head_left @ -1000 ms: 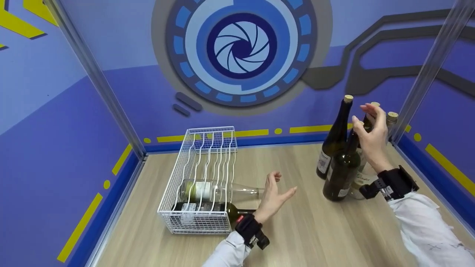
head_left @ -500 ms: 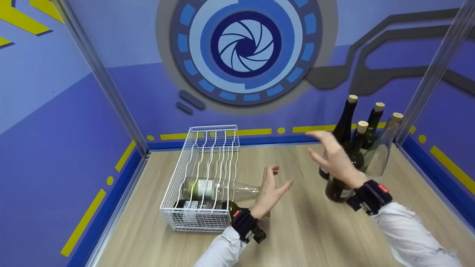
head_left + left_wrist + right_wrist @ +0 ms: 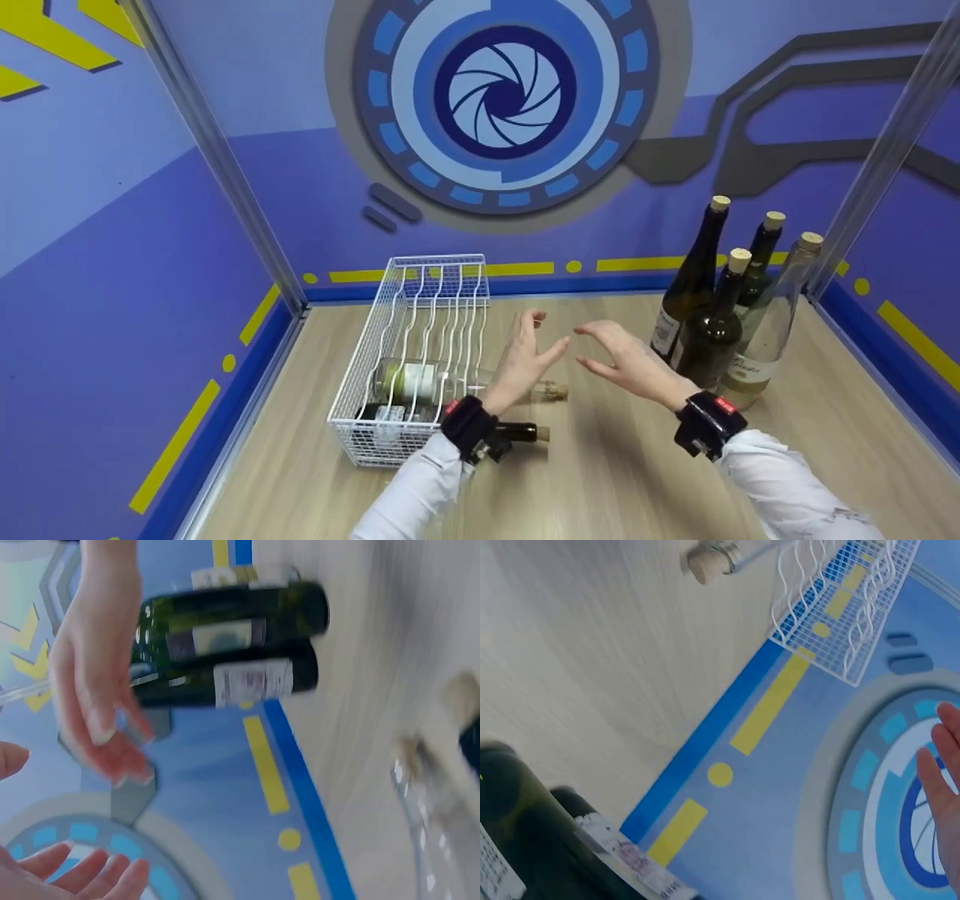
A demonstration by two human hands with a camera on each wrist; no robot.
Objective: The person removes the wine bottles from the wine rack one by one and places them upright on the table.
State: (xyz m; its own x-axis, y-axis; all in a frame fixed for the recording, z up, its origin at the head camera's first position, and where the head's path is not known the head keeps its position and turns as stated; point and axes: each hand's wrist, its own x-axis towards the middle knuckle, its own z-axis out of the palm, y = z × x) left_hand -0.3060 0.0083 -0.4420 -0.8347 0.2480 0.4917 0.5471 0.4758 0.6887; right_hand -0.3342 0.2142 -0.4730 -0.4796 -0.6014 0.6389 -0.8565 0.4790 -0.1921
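Observation:
My left hand [image 3: 521, 364] hovers over the necks of two corked wine bottles, fingers loosely bent and holding nothing. One is a clear bottle [image 3: 416, 381] with a pale label; the other is a dark bottle [image 3: 517, 432], partly hidden by my left wrist. Both lie on their sides in a white wire rack [image 3: 405, 442], necks pointing right. My right hand [image 3: 634, 364] is in the air facing the left one, also holding nothing. Behind it several corked bottles stand upright, among them a dark front bottle [image 3: 712, 330] and a clear bottle [image 3: 765, 337] with a label.
A tall dark bottle [image 3: 694, 277] and a dark green bottle [image 3: 759, 259] stand at the rear of the right group. Printed blue panels [image 3: 600, 225] enclose the wooden tabletop [image 3: 600, 480]. In the rack, wavy wire dividers [image 3: 427, 322] run front to back.
My right hand has moved left and down, away from the standing bottles towards my left hand. The left hand has shifted slightly left and up. The bottles stay where they were.

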